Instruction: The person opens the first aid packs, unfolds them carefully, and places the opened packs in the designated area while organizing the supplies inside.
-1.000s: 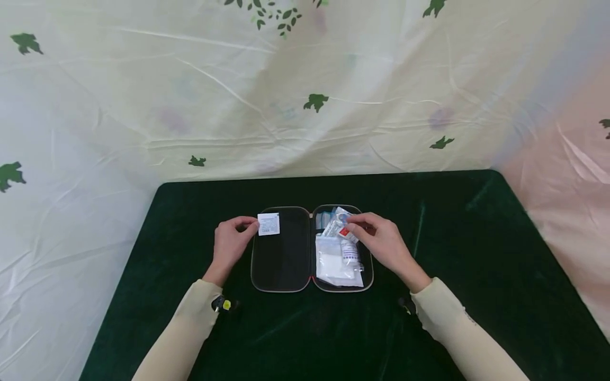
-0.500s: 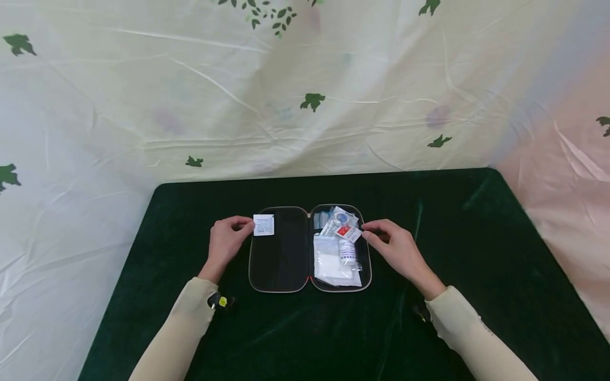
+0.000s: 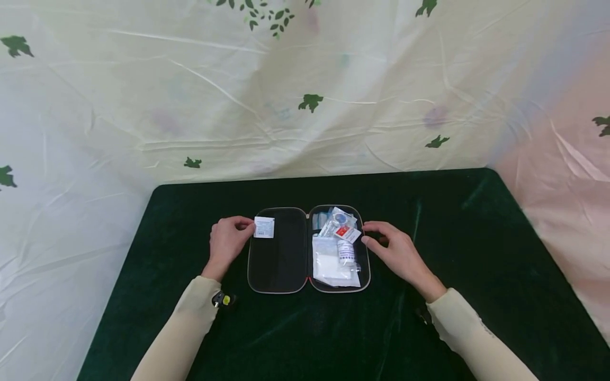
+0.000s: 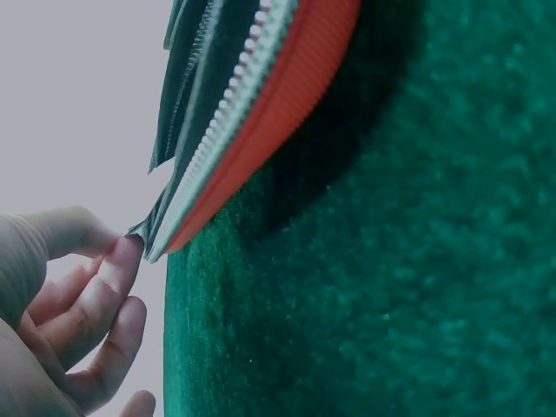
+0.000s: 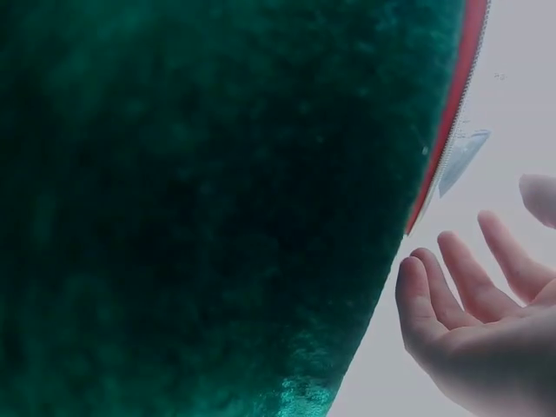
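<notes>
1. Small white packet (image 3: 264,227), square, print on its face: at the far left corner of the case, above its left half.
2. Left hand (image 3: 226,242): thumb and forefinger pinching the packet by its left edge.
3. Case (image 3: 278,264): black inside, pale rim, unfolded into two halves side by side. Outer side orange-red, edged by a zip (image 4: 228,102), as the left wrist view shows.
4. Right hand (image 3: 394,253): just beside the case's right rim, well apart from the left hand; fingers loosely bent, thumb separate, holding nothing. Contact with the rim: cannot tell.
5. Clear bag (image 3: 339,218): far end of the right half, a round blue piece showing through.
6. Red-and-white packet (image 3: 348,233): overlapping the clear bag's near edge.
7. Bottle (image 3: 346,251): white, printed, nearer the person than item 6.
8. Flat white bag (image 3: 326,264): near part of the right half, beside the bottle.
9. Sleeves (image 3: 197,307): pair, cream.
10. Bench (image 3: 305,338): dark green velvety cover, beneath the case.
11. Curtain (image 3: 362,79): pale, creased, printed with green leaf shapes, behind the bench.
</notes>
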`<action>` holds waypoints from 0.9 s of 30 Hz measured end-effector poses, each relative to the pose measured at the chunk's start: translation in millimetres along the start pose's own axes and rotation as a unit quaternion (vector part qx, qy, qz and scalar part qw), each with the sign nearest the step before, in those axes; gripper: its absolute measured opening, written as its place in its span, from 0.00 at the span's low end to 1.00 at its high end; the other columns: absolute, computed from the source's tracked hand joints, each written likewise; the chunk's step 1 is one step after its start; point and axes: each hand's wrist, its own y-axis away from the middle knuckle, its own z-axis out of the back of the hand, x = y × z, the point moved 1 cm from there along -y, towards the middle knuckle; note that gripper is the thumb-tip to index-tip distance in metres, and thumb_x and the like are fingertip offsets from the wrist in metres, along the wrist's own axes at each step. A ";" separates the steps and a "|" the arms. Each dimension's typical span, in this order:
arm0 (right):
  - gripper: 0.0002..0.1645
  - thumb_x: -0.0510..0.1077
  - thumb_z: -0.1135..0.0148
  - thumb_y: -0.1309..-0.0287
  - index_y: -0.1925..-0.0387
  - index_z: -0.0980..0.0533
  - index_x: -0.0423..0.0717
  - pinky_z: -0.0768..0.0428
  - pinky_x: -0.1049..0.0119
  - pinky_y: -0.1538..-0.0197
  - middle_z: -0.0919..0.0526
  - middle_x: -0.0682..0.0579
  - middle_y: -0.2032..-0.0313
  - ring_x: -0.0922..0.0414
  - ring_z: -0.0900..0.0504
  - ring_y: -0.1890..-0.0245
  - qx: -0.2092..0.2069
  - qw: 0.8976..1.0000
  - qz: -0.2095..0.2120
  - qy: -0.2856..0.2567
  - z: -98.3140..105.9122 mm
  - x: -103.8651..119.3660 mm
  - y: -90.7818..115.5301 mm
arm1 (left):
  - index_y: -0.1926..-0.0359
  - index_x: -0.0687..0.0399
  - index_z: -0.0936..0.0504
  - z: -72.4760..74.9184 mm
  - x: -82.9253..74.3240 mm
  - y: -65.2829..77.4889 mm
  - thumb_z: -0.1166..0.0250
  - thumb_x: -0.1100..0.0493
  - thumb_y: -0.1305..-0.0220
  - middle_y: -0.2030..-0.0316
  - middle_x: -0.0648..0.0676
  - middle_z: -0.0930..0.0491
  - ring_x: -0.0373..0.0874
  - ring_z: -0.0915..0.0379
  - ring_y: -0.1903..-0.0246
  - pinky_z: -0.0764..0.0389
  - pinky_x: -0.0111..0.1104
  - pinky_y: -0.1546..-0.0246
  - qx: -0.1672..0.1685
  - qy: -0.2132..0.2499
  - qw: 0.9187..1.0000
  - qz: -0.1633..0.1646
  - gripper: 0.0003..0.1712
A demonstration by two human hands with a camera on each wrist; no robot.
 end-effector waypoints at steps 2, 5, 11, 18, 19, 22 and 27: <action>0.23 0.51 0.38 0.26 0.37 0.22 0.45 0.24 0.40 0.37 0.25 0.42 0.32 0.42 0.25 0.35 0.006 1.000 -0.001 0.000 -0.6 -0.5 0.3 | 0.52 0.58 0.10 0.4 0.3 0.6 0.33 0.53 0.29 0.60 0.59 0.12 0.50 0.21 0.65 0.24 0.39 0.62 0.003 -0.001 1.000 0.006 0.15; 0.28 0.54 0.38 0.26 0.33 0.26 0.44 0.25 0.39 0.35 0.28 0.41 0.29 0.41 0.28 0.31 0.023 1.000 0.000 -0.001 -1.8 -1.6 0.8 | 0.52 0.58 0.10 0.1 -0.3 0.8 0.33 0.52 0.29 0.60 0.58 0.12 0.50 0.21 0.66 0.24 0.39 0.63 0.004 -0.008 1.000 0.007 0.15; 0.39 0.59 0.41 0.26 0.24 0.36 0.43 0.31 0.37 0.31 0.37 0.41 0.23 0.38 0.35 0.26 0.060 0.998 0.002 0.005 -3.1 -2.6 2.6 | 0.52 0.57 0.09 -1.9 -2.2 0.6 0.32 0.52 0.29 0.62 0.57 0.11 0.48 0.22 0.69 0.25 0.38 0.64 -0.008 -0.026 0.999 -0.024 0.15; 0.40 0.60 0.43 0.25 0.23 0.37 0.43 0.38 0.34 0.28 0.40 0.41 0.22 0.38 0.39 0.24 0.095 0.995 0.016 0.014 -0.6 -5.4 3.6 | 0.53 0.58 0.10 0.5 0.7 6.0 0.32 0.53 0.28 0.54 0.60 0.13 0.55 0.20 0.55 0.25 0.52 0.46 -0.024 -0.083 0.988 -0.128 0.13; 0.41 0.60 0.43 0.25 0.23 0.38 0.43 0.39 0.34 0.28 0.40 0.41 0.22 0.38 0.39 0.24 0.100 0.995 0.020 0.018 -0.1 -6.4 4.0 | 0.52 0.58 0.10 1.1 2.2 7.0 0.32 0.53 0.28 0.50 0.60 0.14 0.57 0.21 0.50 0.27 0.56 0.41 -0.021 -0.094 0.984 -0.151 0.14; 0.42 0.61 0.42 0.26 0.22 0.39 0.43 0.40 0.35 0.27 0.43 0.43 0.21 0.39 0.42 0.23 0.118 0.992 0.030 0.027 1.3 -9.3 6.0 | 0.44 0.57 0.13 2.2 8.5 10.1 0.34 0.50 0.27 0.40 0.60 0.19 0.58 0.29 0.35 0.36 0.61 0.32 0.010 -0.123 0.969 -0.212 0.19; 0.45 0.63 0.44 0.26 0.20 0.43 0.43 0.44 0.35 0.26 0.49 0.44 0.19 0.40 0.48 0.21 0.148 0.987 0.038 0.041 2.2 -11.5 11.4 | 0.27 0.55 0.28 4.0 16.4 17.4 0.41 0.36 0.26 0.26 0.57 0.32 0.57 0.51 0.21 0.51 0.63 0.26 0.092 -0.185 0.943 -0.261 0.38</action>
